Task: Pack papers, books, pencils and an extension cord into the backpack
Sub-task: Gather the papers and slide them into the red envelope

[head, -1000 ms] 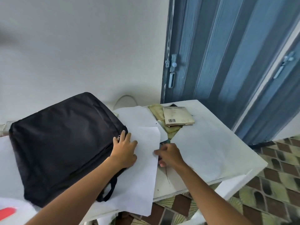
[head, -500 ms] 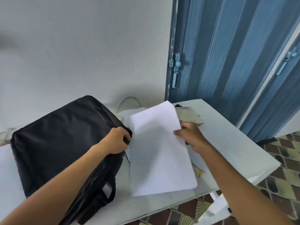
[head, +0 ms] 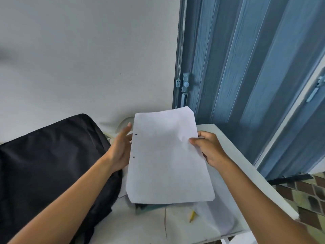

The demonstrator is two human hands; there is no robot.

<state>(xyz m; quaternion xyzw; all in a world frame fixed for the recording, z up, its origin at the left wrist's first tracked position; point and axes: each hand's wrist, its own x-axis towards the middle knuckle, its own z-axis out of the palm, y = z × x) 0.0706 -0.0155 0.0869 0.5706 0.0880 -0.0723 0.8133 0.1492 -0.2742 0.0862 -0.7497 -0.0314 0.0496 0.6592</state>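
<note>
One paper [head: 167,155] — between both hands

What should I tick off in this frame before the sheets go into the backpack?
1. Sheets secured: ok. The right hand pinches the right edge of the white punched paper, held above the table.
2. Second grip: not ok. The left hand is open, fingers straight beside the paper's left edge; contact cannot be told.
3. Backpack opening: cannot tell. The black backpack lies flat and no open compartment shows.
4. Paper flat: ok, apart from a slight buckle at the thumb.
5. Items left: not ok. A yellow pencil and more paper lie on the table under the held sheets.
</note>
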